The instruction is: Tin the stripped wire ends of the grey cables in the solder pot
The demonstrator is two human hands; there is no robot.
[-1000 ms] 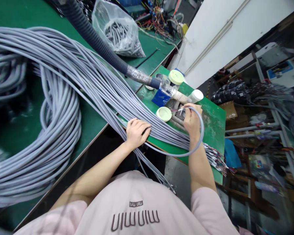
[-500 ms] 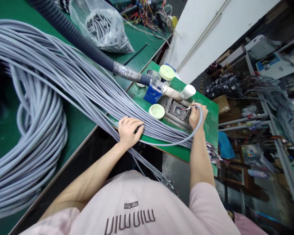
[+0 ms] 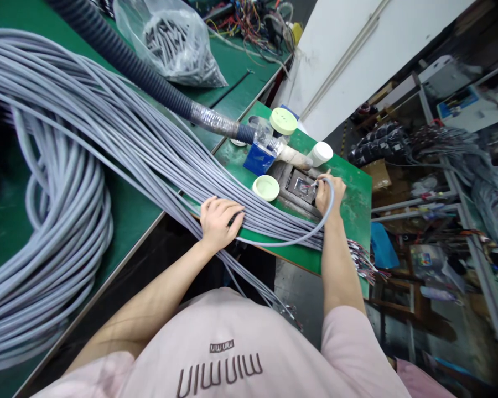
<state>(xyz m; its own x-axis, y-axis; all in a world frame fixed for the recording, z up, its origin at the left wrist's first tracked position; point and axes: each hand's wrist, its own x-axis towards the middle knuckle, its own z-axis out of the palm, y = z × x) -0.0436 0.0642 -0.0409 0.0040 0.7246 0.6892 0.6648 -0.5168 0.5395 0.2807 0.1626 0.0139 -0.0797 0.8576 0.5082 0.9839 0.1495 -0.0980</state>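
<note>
My right hand (image 3: pixel 330 194) pinches a grey cable (image 3: pixel 292 242) near its stripped end. Thin coloured wires (image 3: pixel 311 186) stick out from that end, over the shiny silver surface of a small square solder pot (image 3: pixel 288 194). The cable loops back over my right wrist towards my left hand. My left hand (image 3: pixel 221 222) is closed over the lower edge of a thick bundle of grey cables (image 3: pixel 182 152), fingers curled on top; its palm side is hidden. Bare wire ends (image 3: pixel 363 262) of the bundle fan out beyond my right forearm.
A ribbed hose (image 3: pixel 149 77) ends in a pale nozzle (image 3: pixel 294 157) above the pot, beside a blue block (image 3: pixel 259 159). Around it stand a pale green lid (image 3: pixel 266 188), a round tub (image 3: pixel 283 121) and a white jar (image 3: pixel 321 153). A plastic bag (image 3: pixel 182 50) lies behind.
My right hand has shifted slightly left, taking the cable end and its wires further over the pot. The left hand stays in place on the bundle.
</note>
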